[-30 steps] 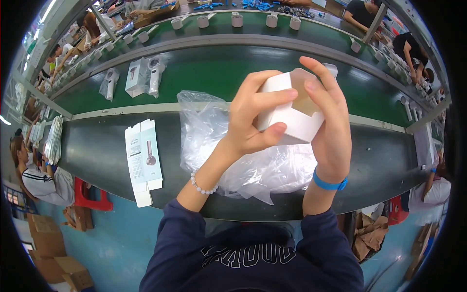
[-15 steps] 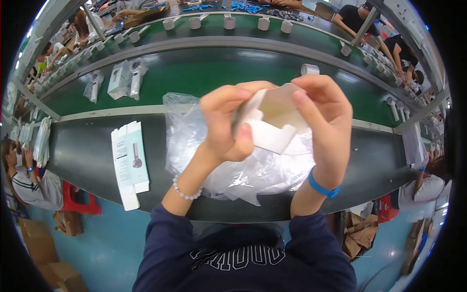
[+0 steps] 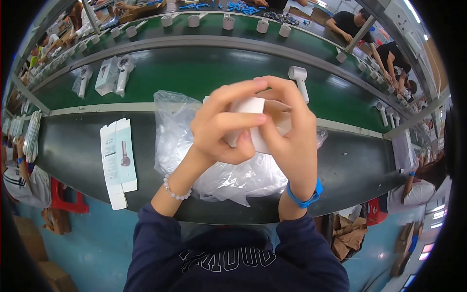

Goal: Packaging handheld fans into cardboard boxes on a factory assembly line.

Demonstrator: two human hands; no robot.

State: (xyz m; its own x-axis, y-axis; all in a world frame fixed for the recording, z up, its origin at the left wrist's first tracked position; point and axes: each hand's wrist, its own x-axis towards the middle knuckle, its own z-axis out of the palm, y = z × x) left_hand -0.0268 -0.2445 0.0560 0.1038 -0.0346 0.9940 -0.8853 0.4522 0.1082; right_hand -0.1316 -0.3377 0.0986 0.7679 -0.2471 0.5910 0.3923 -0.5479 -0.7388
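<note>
A small white cardboard box (image 3: 250, 106) with an open end is held up between both my hands. My left hand (image 3: 219, 129) is closed on its left side, thumb and fingers bent against the cardboard. My right hand (image 3: 296, 129) grips the right side, its fingers arched over the open flaps and touching the left fingertips. What the box holds, if anything, cannot be seen. Beneath the hands lies a heap of clear plastic bags (image 3: 228, 182). To the left, a flattened printed carton (image 3: 118, 163) rests on the dark worktop (image 3: 155, 194).
Beyond a pale rail runs a green conveyor belt (image 3: 194, 73). A white hand-held device with a round head (image 3: 299, 80) lies on it, with bagged ones (image 3: 124, 75) and a white box (image 3: 105, 78) further left. Other people work along both sides. Crumpled brown paper (image 3: 348, 236) fills a bin.
My right hand has moved left and closed over the box's open end, beside my left hand. The box has turned, its opening now mostly covered. The device on the belt shows more fully.
</note>
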